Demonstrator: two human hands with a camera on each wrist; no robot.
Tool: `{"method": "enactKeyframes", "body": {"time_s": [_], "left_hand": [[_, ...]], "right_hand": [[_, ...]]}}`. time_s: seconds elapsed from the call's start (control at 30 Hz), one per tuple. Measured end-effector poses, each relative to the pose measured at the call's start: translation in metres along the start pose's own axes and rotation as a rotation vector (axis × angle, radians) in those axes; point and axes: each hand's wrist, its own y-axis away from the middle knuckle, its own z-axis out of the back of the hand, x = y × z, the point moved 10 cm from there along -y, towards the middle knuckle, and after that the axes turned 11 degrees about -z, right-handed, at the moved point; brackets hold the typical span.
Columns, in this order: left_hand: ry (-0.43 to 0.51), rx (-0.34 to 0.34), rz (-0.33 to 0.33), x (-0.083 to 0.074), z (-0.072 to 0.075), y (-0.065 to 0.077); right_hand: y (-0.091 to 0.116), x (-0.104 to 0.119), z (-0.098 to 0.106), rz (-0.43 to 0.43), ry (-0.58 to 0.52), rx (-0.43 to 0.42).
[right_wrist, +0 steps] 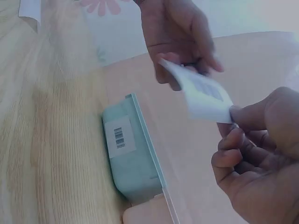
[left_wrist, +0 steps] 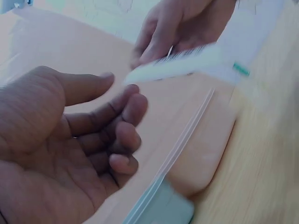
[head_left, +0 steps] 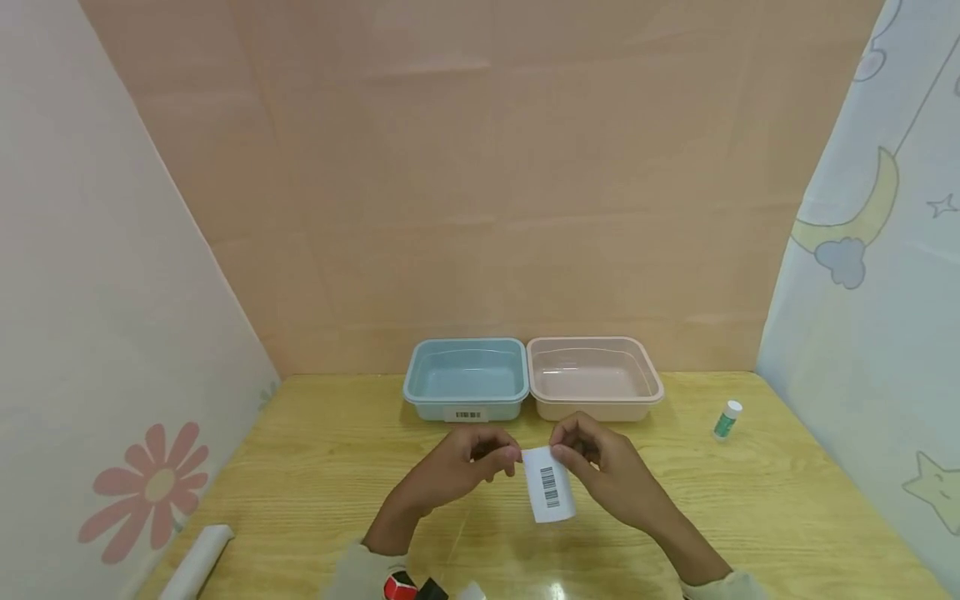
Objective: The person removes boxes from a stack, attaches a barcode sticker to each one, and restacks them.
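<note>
Gently, handle the white label [head_left: 548,487] by its edges, off the barcode [head_left: 551,487]: pinched at one upper corner by the right hand [head_left: 613,473], above the table [head_left: 315,467], with left hand [head_left: 450,468] at the other, thumb and fingertips apart, perhaps just touching. Note another barcode on the sticker [head_left: 467,414] of the blue tub [head_left: 465,399], without readable words or brand.

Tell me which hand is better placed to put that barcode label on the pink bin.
Probably the right hand: it pinches the label and lies in front of the pink bin. The left hand, nearer the blue bin, shows no grip on the label.
</note>
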Motion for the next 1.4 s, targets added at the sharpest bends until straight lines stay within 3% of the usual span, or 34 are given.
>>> {"method": "enactKeyframes", "body": {"time_s": [0.13,0.47,0.67,0.8,1.07,1.3,1.4], "left_hand": [[0.067,-0.020,-0.014,-0.006,-0.009,-0.003],[0.148,-0.061,-0.041,-0.008,-0.011,-0.004],[0.310,-0.084,-0.077,-0.010,-0.018,-0.005],[0.427,-0.083,-0.069,-0.008,-0.026,-0.006],[0.596,-0.063,-0.031,-0.005,-0.037,-0.008],[0.655,-0.081,0.000,-0.003,-0.038,-0.007],[0.615,-0.085,0.008,-0.001,-0.036,-0.006]], "right_hand": [[0.001,0.001,0.003,-0.027,-0.052,-0.019],[0.002,0.003,0.004,-0.023,-0.063,-0.032],[0.004,0.004,0.001,-0.012,-0.061,-0.019],[0.005,0.014,0.000,0.077,0.015,-0.049],[0.018,0.048,-0.006,0.441,0.183,-0.152],[0.025,0.055,-0.004,0.509,0.243,-0.223],[0.028,0.061,-0.003,0.545,0.243,-0.218]]}}
